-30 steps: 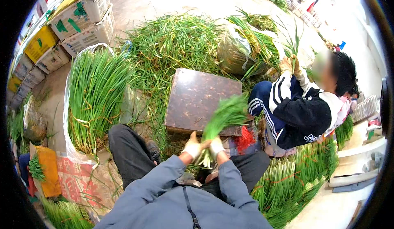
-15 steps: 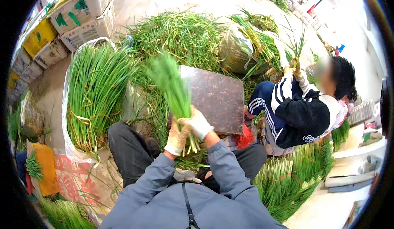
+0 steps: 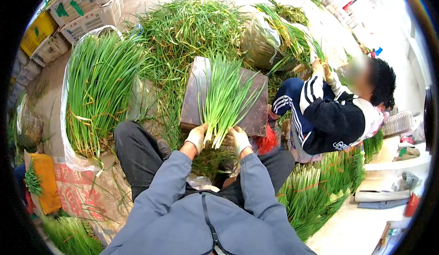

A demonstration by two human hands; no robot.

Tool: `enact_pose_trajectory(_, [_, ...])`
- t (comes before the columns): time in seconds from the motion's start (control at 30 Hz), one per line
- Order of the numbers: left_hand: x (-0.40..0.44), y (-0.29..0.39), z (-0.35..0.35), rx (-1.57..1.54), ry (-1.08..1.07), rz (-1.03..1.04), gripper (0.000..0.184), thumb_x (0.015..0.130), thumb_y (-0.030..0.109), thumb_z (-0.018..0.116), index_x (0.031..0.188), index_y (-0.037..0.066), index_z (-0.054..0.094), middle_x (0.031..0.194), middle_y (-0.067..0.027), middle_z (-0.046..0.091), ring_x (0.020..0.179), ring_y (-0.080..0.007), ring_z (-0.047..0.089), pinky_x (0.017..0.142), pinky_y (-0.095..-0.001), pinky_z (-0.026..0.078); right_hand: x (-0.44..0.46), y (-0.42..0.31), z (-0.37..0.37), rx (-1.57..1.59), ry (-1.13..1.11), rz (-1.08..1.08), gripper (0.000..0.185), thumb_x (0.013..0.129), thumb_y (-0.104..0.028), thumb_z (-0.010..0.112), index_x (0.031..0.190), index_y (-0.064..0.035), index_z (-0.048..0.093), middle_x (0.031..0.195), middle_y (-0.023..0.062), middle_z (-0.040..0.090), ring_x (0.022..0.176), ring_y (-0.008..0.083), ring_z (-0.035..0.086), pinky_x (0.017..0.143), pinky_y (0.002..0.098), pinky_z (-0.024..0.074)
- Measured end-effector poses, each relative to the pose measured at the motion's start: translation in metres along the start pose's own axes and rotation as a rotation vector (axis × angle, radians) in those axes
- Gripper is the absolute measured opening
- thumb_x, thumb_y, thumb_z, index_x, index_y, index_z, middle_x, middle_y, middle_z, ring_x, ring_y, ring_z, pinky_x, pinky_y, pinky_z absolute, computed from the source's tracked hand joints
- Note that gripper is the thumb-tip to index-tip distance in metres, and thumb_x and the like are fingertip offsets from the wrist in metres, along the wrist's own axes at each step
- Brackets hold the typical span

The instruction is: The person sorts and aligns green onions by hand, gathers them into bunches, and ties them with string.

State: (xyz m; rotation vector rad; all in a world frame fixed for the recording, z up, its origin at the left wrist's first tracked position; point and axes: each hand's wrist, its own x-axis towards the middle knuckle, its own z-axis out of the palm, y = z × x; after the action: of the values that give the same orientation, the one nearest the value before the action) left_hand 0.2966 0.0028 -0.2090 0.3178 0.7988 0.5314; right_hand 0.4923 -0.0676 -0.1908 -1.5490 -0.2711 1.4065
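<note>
A loose bunch of green chives (image 3: 224, 95) lies fanned out on a brown, stone-patterned block (image 3: 190, 97), pale stem ends toward me and hanging past its near edge. My left hand (image 3: 196, 138), in a pale glove, is closed against the left side of the stem ends. On their right side, my right hand (image 3: 238, 140), gloved too, presses with curled fingers. Between the two hands the white stems are spread and visible. Parts of my fingertips are hidden by the stems.
A large heap of chives (image 3: 192, 31) lies behind the block. On the left stands a white bag (image 3: 68, 140) packed with chives. Tied bunches (image 3: 320, 186) line the right. A co-worker (image 3: 338, 113) sits at the right, holding chives. Crates (image 3: 87, 8) are stacked at the far left.
The bunch, held upright and blurred in both hands before, now rests spread on the block. My hands have moved apart to either side of the stem ends. The co-worker's hands have lowered slightly.
</note>
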Motion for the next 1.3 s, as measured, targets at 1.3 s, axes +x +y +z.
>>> enact_pose_trajectory(1.3, [-0.013, 0.002, -0.001, 0.065, 0.168, -0.048, 0.03, 0.103, 0.024, 0.042, 0.116, 0.004, 0.06, 0.096, -0.0124, 0.071, 0.077, -0.0253, 0.07, 0.065, -0.0388, 0.061, 0.011, -0.045, 0.072, -1.136, 0.078, -0.549, 0.029, 0.09, -0.026, 0.063, 0.108, -0.0058, 0.072, 0.104, 0.0179, 0.071, 0.099, 0.0361, 0.067, 0.089, 0.0428, 0.0519])
